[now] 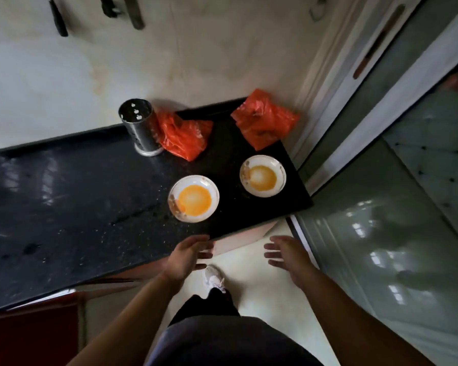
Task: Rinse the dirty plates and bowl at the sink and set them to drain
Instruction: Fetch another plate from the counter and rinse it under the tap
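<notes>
Two white plates smeared with orange sauce lie on the black counter (64, 186) near its right end. The nearer plate (193, 198) sits by the front edge, the other plate (262, 176) a little farther and to the right. My left hand (188, 256) hovers at the counter's front edge, just below the nearer plate, fingers apart and empty. My right hand (286, 256) floats off the counter's corner over the floor, also spread and holding nothing. No bowl or sink is in view.
A perforated steel utensil holder (140, 128) stands at the back of the counter. Two crumpled orange plastic bags (183, 136) (265, 120) lie behind the plates. Utensils hang on the wall above. A door frame and glossy tiled floor are to the right.
</notes>
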Demonstrator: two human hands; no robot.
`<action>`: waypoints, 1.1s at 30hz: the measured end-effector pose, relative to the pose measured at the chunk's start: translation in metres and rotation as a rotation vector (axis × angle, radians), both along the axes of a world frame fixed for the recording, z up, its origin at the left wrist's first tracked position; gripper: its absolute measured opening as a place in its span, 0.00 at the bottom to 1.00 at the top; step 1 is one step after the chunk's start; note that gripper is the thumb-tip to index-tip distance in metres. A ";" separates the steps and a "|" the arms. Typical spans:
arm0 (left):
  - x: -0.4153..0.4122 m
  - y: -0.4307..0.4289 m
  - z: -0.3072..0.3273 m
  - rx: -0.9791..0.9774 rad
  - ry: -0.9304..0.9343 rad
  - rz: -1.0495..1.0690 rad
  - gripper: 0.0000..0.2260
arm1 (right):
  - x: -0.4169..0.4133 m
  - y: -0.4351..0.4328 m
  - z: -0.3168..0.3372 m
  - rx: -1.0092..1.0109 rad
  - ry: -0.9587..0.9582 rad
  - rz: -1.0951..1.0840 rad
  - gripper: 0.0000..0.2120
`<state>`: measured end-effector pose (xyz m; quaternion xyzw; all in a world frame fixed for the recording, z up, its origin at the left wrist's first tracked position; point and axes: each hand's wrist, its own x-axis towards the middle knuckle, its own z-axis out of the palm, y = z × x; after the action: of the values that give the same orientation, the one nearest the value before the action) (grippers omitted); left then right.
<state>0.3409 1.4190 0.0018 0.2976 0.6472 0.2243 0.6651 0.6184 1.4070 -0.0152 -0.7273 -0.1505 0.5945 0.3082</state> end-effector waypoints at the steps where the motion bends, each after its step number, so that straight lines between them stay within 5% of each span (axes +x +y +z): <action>1: 0.010 0.013 0.001 -0.021 -0.015 -0.011 0.12 | 0.004 0.023 0.006 0.013 0.003 -0.019 0.10; 11: 0.110 0.140 -0.011 -0.050 -0.139 0.041 0.19 | 0.048 0.172 0.020 -0.048 -0.095 0.098 0.25; 18: 0.148 0.175 -0.013 -0.017 -0.004 0.107 0.17 | 0.066 0.204 -0.002 -0.005 -0.326 0.424 0.16; 22: 0.158 0.162 -0.015 -0.041 0.095 0.203 0.16 | 0.085 0.202 -0.007 0.038 -0.361 0.535 0.05; 33: 0.135 0.041 0.016 0.162 0.119 0.742 0.04 | 0.045 0.185 0.041 0.417 -0.353 1.008 0.08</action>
<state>0.4762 1.4600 0.0180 0.1074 0.7284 0.4826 0.4744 0.6635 1.5924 0.0257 -0.5778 -0.6419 0.4952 0.0941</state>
